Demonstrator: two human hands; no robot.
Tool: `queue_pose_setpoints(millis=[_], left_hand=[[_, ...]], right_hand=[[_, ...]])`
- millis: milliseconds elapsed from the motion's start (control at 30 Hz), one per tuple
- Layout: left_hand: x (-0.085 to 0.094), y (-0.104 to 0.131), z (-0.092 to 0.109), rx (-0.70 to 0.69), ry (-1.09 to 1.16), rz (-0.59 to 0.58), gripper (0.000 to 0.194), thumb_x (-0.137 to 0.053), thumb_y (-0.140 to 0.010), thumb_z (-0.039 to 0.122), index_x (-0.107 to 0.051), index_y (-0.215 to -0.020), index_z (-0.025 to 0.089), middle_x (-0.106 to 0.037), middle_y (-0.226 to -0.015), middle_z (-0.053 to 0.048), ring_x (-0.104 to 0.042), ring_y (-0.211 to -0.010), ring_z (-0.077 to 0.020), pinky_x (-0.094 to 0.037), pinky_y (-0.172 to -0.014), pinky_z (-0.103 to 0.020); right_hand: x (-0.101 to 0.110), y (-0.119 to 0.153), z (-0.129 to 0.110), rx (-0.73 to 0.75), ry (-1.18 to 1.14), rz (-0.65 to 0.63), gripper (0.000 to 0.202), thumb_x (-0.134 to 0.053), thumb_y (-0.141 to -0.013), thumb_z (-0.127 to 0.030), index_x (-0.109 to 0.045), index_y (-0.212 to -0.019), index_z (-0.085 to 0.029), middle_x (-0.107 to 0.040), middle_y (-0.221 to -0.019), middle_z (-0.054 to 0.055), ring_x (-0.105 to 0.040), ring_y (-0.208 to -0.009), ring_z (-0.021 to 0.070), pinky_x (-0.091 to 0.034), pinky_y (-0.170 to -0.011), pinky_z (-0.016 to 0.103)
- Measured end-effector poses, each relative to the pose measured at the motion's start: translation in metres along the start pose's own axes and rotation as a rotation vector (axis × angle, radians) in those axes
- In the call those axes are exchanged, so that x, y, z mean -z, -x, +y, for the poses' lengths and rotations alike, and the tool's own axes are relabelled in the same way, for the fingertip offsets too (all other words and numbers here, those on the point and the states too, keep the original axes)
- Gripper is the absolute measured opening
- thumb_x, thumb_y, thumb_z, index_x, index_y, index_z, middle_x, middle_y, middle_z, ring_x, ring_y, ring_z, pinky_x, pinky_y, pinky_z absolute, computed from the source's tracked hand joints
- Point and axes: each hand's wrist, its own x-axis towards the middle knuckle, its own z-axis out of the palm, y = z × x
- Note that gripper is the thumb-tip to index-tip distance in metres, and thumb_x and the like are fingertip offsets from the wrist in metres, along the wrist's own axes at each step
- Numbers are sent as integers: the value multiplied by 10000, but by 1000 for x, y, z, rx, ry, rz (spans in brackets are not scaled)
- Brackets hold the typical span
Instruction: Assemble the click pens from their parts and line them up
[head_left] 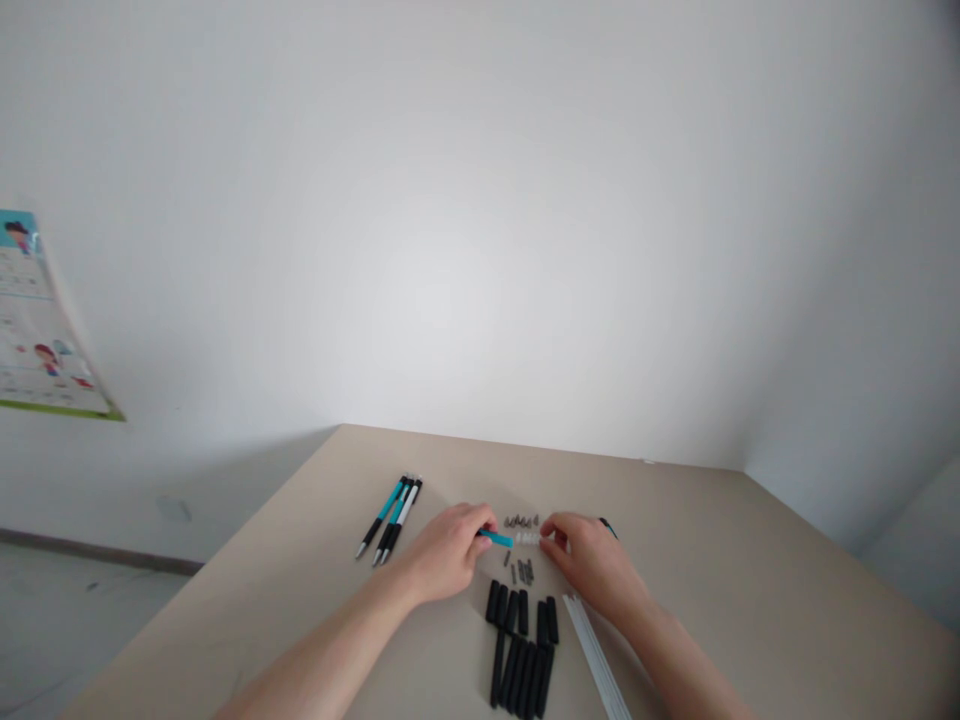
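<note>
A blue pen barrel [496, 538] points right from the closed fingers of my left hand [450, 548]. My right hand [589, 555] is pinched at the right end of a row of small clear-white pen parts [527, 538]; what lies between its fingertips, if anything, is too small to make out. Just behind that row are several metal pen tips [521, 521]. In front of it lie several small springs [525, 572]. Short black grips [502, 605] and longer black tubes [527, 680] are laid out nearer to me, between my forearms.
Several pens [394, 515] in blue, white and black lie together at the left of the beige table [300, 560]. White thin refills [596, 655] lie beside my right forearm. A dark piece [608, 526] is partly hidden behind my right hand. A wall stands at the table's back edge.
</note>
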Motion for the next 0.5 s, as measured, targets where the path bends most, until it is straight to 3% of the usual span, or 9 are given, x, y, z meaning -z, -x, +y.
queue_pose_setpoints(millis=[233, 500], left_hand=[[3, 0, 3, -8, -4, 1, 151, -457, -863, 104, -538, -938, 206, -616, -919, -28, -554, -859, -184, -417, -749, -274], [3, 0, 4, -30, 11, 14, 146, -452, -864, 109, -538, -935, 203, -619, -909, -29, -559, -857, -182, -409, -747, -261]], right_hand=[[4, 5, -7, 57, -125, 128, 215, -477, -892, -313, -647, -815, -207, -684, -706, 26, -619, -649, 169, -408, -610, 251], [-1, 11, -24, 285, -340, 110, 165, -533, -887, -290, -641, -795, -204, -661, -710, -2, -598, -635, 134, -418, -596, 217]])
